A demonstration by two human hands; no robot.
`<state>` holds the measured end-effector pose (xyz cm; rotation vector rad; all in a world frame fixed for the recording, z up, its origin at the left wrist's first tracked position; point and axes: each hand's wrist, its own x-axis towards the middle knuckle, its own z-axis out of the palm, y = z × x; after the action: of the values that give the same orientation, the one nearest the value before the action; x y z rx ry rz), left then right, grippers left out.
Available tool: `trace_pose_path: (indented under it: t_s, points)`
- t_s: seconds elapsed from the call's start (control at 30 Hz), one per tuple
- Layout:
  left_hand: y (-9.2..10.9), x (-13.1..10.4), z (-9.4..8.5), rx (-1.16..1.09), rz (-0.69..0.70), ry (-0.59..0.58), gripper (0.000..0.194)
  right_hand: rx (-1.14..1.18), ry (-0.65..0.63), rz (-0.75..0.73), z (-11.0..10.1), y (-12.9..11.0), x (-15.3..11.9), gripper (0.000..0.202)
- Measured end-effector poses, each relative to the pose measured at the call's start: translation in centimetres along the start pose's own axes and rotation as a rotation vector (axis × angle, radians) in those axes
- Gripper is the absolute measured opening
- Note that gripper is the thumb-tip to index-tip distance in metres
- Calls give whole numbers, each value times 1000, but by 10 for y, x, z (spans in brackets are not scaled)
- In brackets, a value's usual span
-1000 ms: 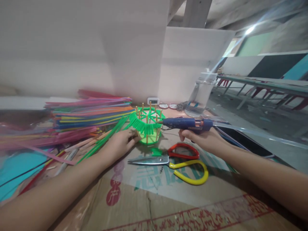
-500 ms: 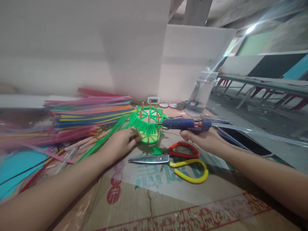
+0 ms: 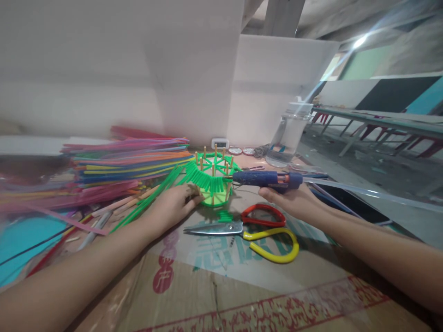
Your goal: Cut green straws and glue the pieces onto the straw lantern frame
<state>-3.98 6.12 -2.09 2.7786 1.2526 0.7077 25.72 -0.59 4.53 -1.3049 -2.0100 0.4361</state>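
A green pipe-cleaner piece [image 3: 214, 177] with several upright wooden sticks stands on the cardboard. My left hand [image 3: 180, 201] grips its lower left edge, fingers curled round the light green base. My right hand [image 3: 292, 198] is closed round a blue glue gun [image 3: 266, 179], whose nozzle touches or nearly touches the right side of the green piece. A clear glue stick trails from the gun's rear to the right. Scissors with one red and one yellow handle [image 3: 292, 246] lie in front of the piece, beside short green bits [image 3: 224, 216].
Bundles of coloured pipe cleaners [image 3: 131, 161] lie at the left, over a blue sheet [image 3: 27, 240]. A water bottle [image 3: 289, 133], a small white digital device [image 3: 220, 143] and a dark phone-like slab [image 3: 356, 203] are behind and right.
Almost nothing differs. The glue gun and my right hand sit very slightly further left, while my left hand keeps its place on the green piece.
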Motion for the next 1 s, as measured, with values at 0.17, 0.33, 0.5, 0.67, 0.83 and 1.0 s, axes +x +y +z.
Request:
trace_pose_path:
  t_s: [0.17, 0.33, 0.5, 0.67, 0.83, 1.0]
  points:
    - [1, 0, 0, -7, -1, 1, 28, 16, -16, 35, 2, 6, -1, 32]
    - [1, 0, -1, -2, -4, -4, 28, 62, -38, 2, 1, 6, 0, 32]
    - [-1, 0, 0, -6, 0, 3, 28, 73, -37, 33, 3, 6, 0, 32]
    - [-1, 0, 1, -9, -14, -2, 28, 52, -32, 10, 2, 5, 1, 33]
    - [-1, 0, 1, -30, -9, 7, 27, 41, -51, 8, 1, 5, 0, 34]
    - [-3, 0, 2, -34, -27, 19, 26, 36, -21, 2, 3, 6, 1, 37]
